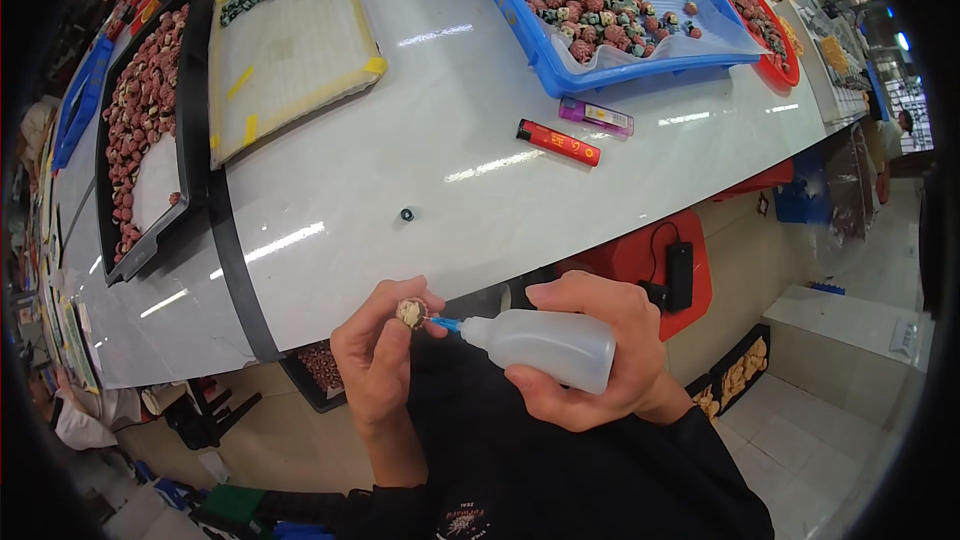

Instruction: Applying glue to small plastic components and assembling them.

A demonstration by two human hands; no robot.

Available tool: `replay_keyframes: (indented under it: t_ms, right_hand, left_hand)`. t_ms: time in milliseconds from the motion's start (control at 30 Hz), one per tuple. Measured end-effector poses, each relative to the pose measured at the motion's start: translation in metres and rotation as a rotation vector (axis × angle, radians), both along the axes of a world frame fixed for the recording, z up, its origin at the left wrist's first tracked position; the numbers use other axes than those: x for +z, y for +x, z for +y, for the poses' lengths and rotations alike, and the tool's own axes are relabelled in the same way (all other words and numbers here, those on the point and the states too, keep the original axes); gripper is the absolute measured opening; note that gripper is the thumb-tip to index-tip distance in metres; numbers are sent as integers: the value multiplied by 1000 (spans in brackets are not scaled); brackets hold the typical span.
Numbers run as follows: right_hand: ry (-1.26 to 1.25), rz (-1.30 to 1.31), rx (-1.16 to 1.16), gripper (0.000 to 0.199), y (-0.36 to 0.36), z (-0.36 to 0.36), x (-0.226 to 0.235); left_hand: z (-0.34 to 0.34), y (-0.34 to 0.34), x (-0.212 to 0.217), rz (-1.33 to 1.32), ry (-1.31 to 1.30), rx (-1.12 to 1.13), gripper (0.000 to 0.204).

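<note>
Between the fingertips of my left hand (378,350) is a small round pinkish-brown piece (411,313) with a cream-coloured face turned up. My right hand (610,350) is wrapped round a translucent white squeeze bottle (545,345), tilted nearly level. Its thin tip, in a blue fitting (447,324), points left and reaches the edge of the piece; whether it touches cannot be made out. Both hands are just off the near edge of the white table (350,190). A tiny dark ring-shaped piece (407,214) lies alone on the tabletop beyond my left hand.
A black tray (140,150) of pink pieces stands left, beside a yellow-taped board (290,60) bearing dark green pieces. Far right are a blue tray (560,80) and a red basin (790,75) of similar pieces. Red and purple lighters (558,143) lie nearer. A red stool (690,310) is below.
</note>
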State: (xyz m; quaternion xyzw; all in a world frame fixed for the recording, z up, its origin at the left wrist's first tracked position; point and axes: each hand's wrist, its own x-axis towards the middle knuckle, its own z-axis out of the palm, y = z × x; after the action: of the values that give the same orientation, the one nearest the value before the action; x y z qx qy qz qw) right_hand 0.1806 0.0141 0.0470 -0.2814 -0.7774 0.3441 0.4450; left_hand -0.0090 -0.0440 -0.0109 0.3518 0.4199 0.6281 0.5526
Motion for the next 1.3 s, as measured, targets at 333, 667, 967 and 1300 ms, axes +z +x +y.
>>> replay_keyframes:
  t_ms: [333,667,967,1300]
  right_hand:
    - [36,17,4,58,-4,0,-3]
    - [-9,57,21,56,-4,-1,-7]
    - [-214,53,-262,46,-2,-1,-21]
    - [-366,86,-213,45,-58,58,-70]
  left_hand:
    - [-1,-4,-4,-46,2,2,36]
    - [-2,-2,-5,-83,-32,29,35]
    - [-4,-17,-11,-142,-34,69,40]
    - [10,-34,-15,-195,17,101,33]
